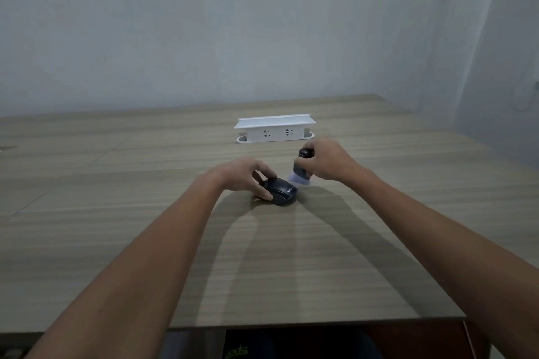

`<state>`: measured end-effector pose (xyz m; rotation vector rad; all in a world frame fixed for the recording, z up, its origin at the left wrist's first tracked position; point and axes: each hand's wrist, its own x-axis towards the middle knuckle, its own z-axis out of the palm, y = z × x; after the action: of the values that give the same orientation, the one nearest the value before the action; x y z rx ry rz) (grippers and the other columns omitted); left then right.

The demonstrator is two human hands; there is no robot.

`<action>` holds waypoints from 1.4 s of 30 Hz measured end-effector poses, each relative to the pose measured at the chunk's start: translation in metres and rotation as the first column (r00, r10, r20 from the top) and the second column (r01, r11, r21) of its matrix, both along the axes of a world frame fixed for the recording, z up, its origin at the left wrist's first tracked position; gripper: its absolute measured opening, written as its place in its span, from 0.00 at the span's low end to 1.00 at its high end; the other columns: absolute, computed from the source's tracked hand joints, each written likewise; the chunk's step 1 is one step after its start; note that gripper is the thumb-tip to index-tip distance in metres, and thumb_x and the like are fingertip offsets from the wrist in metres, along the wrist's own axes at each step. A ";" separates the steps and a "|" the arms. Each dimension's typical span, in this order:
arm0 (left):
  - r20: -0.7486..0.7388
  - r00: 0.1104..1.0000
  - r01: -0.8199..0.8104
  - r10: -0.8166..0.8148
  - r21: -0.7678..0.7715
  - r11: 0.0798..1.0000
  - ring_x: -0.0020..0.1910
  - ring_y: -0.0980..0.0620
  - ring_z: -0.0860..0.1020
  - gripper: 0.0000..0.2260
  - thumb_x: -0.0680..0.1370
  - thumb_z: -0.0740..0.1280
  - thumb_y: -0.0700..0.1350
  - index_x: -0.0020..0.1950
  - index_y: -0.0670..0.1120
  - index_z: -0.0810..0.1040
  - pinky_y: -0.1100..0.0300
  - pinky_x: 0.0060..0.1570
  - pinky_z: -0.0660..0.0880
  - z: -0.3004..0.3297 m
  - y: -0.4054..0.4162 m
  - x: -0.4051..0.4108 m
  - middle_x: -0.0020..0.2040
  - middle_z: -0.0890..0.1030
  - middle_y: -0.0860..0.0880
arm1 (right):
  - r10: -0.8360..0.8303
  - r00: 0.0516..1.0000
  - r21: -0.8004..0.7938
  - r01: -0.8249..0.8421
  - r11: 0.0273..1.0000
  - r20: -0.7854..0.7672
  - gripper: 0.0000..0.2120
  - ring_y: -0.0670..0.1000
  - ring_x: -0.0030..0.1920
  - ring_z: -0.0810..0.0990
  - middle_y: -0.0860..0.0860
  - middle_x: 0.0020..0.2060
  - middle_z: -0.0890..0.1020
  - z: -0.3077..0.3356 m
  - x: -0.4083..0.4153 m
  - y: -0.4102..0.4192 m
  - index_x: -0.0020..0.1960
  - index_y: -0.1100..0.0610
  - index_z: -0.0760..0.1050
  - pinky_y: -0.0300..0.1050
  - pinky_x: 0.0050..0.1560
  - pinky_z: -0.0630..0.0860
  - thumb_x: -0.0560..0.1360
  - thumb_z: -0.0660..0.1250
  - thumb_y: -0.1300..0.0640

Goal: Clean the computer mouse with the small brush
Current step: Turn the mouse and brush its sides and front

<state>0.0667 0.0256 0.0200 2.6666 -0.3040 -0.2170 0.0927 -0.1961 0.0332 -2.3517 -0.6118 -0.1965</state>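
A dark grey computer mouse [282,192] lies on the wooden table [145,213] near its middle. My left hand [243,173] grips the mouse's left side, with the thumb along the near edge and fingers over the back. My right hand [328,162] holds a small brush [300,169] with a dark handle and pale bristles. The brush is upright and slightly tilted. Its blurred bristles sit just above and to the right of the mouse's far end; whether they touch it I cannot tell.
A white pop-up power socket box [274,130] stands on the table just behind the hands. A pale wall rises at the table's far edge and to the right. The table's near edge runs across the bottom, with dark clothing below.
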 end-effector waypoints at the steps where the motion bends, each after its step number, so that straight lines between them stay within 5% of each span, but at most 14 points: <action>1: 0.008 1.000 -0.002 0.002 -0.004 1.000 0.56 0.55 0.80 0.28 0.67 0.80 0.49 0.66 0.50 0.79 0.53 0.62 0.75 -0.001 0.000 0.000 0.57 0.81 0.56 | 0.032 0.999 0.033 -0.032 0.999 -0.018 0.10 0.41 0.22 0.73 0.48 0.23 0.78 0.001 -0.003 0.003 0.30 0.61 0.78 0.31 0.23 0.67 0.70 0.69 0.61; 8: 0.015 1.000 -0.027 0.026 0.017 0.999 0.56 0.56 0.80 0.30 0.66 0.81 0.51 0.66 0.50 0.79 0.52 0.62 0.76 -0.001 -0.003 -0.002 0.59 0.81 0.56 | -0.040 0.996 -0.031 0.038 0.999 -0.082 0.11 0.51 0.28 0.74 0.65 0.34 0.84 0.006 0.002 0.007 0.36 0.71 0.79 0.42 0.28 0.69 0.69 0.67 0.61; 13: 0.017 1.000 -0.026 0.025 0.040 0.999 0.53 0.57 0.82 0.26 0.66 0.80 0.52 0.63 0.53 0.81 0.53 0.60 0.77 -0.002 -0.003 -0.003 0.57 0.83 0.57 | 0.045 0.991 0.046 -0.040 0.998 -0.123 0.09 0.45 0.21 0.73 0.51 0.26 0.82 0.007 -0.009 0.011 0.35 0.60 0.78 0.36 0.22 0.70 0.73 0.68 0.60; 17: 0.019 0.999 -0.039 0.038 0.064 0.997 0.55 0.55 0.81 0.27 0.67 0.80 0.50 0.66 0.51 0.79 0.54 0.60 0.76 0.000 -0.006 -0.007 0.59 0.83 0.55 | -0.057 0.995 -0.083 0.050 0.995 -0.083 0.09 0.51 0.26 0.73 0.56 0.29 0.80 0.010 -0.003 0.005 0.36 0.67 0.79 0.38 0.24 0.68 0.72 0.67 0.61; 21: 0.032 0.999 -0.044 0.042 0.076 0.996 0.54 0.54 0.81 0.26 0.67 0.80 0.51 0.64 0.51 0.81 0.54 0.59 0.76 0.001 -0.007 -0.009 0.58 0.84 0.55 | 0.065 0.986 0.098 -0.050 0.994 -0.153 0.08 0.47 0.23 0.73 0.51 0.26 0.81 0.013 -0.013 0.007 0.36 0.63 0.80 0.38 0.23 0.70 0.73 0.68 0.61; 26: 0.048 0.998 -0.046 0.043 0.063 0.997 0.53 0.52 0.81 0.25 0.68 0.79 0.51 0.64 0.48 0.80 0.56 0.55 0.76 0.001 -0.011 -0.013 0.58 0.83 0.53 | -0.059 0.991 -0.082 0.050 0.995 -0.121 0.09 0.49 0.24 0.75 0.56 0.30 0.82 0.009 -0.007 0.000 0.36 0.66 0.80 0.37 0.23 0.70 0.72 0.68 0.61; 31: 0.068 0.996 -0.067 0.062 0.062 0.996 0.55 0.51 0.80 0.26 0.68 0.79 0.51 0.64 0.48 0.80 0.57 0.54 0.75 -0.001 -0.012 -0.013 0.58 0.83 0.51 | 0.087 0.982 0.091 -0.073 0.993 -0.165 0.09 0.45 0.22 0.74 0.52 0.27 0.82 0.009 -0.018 0.003 0.37 0.61 0.80 0.38 0.24 0.71 0.74 0.68 0.60; 36: 0.089 0.994 -0.074 0.070 0.047 0.996 0.51 0.53 0.78 0.25 0.68 0.79 0.50 0.63 0.46 0.81 0.62 0.48 0.71 -0.002 -0.015 -0.014 0.58 0.82 0.50 | -0.073 0.994 -0.055 0.069 0.996 -0.085 0.11 0.50 0.26 0.74 0.55 0.28 0.79 0.008 -0.008 -0.001 0.37 0.69 0.80 0.39 0.26 0.69 0.70 0.67 0.61; 42: 0.097 0.992 -0.081 0.075 0.056 0.995 0.52 0.51 0.80 0.25 0.68 0.79 0.51 0.62 0.45 0.81 0.59 0.51 0.74 -0.003 -0.015 -0.014 0.57 0.83 0.50 | 0.016 0.987 0.035 -0.011 0.999 -0.162 0.09 0.45 0.22 0.74 0.53 0.27 0.82 0.002 -0.015 -0.002 0.37 0.64 0.81 0.37 0.23 0.71 0.74 0.67 0.61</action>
<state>0.0526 0.0102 0.0166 2.7467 -0.2257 -0.0765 0.0774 -0.1979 0.0353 -2.3029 -0.5407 -0.0090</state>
